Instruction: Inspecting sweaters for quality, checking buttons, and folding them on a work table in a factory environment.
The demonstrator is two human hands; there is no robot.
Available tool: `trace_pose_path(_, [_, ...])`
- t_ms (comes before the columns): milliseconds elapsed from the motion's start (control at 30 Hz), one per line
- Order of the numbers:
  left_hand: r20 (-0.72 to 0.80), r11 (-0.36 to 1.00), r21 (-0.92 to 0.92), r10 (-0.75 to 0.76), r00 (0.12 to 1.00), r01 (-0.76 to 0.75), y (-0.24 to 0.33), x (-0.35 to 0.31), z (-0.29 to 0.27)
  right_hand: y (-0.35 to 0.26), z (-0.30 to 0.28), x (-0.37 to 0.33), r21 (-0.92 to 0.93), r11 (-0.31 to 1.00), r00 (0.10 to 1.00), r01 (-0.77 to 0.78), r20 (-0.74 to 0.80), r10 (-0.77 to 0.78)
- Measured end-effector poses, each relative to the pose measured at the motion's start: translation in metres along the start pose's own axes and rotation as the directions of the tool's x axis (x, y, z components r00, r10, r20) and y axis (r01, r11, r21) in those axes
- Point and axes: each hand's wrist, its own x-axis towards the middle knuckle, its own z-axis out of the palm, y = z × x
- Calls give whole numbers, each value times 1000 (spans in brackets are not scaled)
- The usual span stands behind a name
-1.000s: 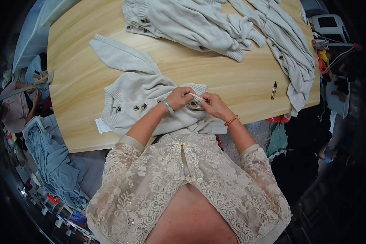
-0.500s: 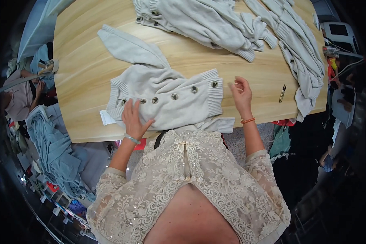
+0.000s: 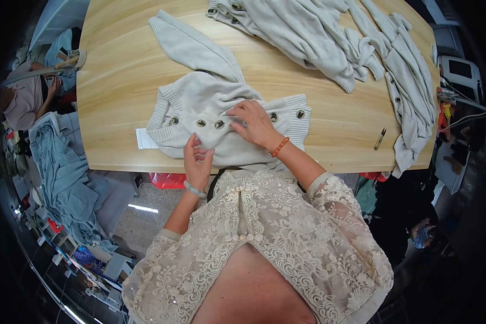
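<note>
In front of me a light grey knitted cardigan [image 3: 191,94] lies spread on the table, with a row of dark buttons down its front. One sleeve stretches toward the far left. My left hand [image 3: 198,166], with a pale bangle at the wrist, is at the cardigan's near edge, its fingers loosely bent and apart with nothing visible in them. Over the middle of the button row hovers or rests my right hand [image 3: 255,125], a beaded orange bracelet on its wrist. Its thumb and fingers are apart, and it partly covers a button. Whether it touches the knit is unclear.
More grey knitwear [image 3: 302,43] lies in a heap at the far side of the wooden table [image 3: 113,97], with another garment [image 3: 416,92] along its right. A pen [image 3: 380,139] lies at right. Blue-grey cloth [image 3: 65,173] hangs at left; beyond it sits another person [image 3: 29,97].
My right hand has come from beyond the cardigan's hem, leftward over its buttons. My left hand has drawn off the buttons toward the near edge. The whole view has shifted somewhat.
</note>
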Motion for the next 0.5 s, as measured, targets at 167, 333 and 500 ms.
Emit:
trace_pose_path(167, [-5,998,11,64,998,-64,-33,25,13,-6,33,11,-30,997,984,73,167,-67])
trace_pose_path(333, [-122,996,16,-84,989,87,-34,-11,-5,6,-5,8,324,943,994,-77,93,49])
trace_pose_path(500, [286,569,-496,-606,742,656,-17,1,0,26,-7,16,63,981,969,-184,-157,191])
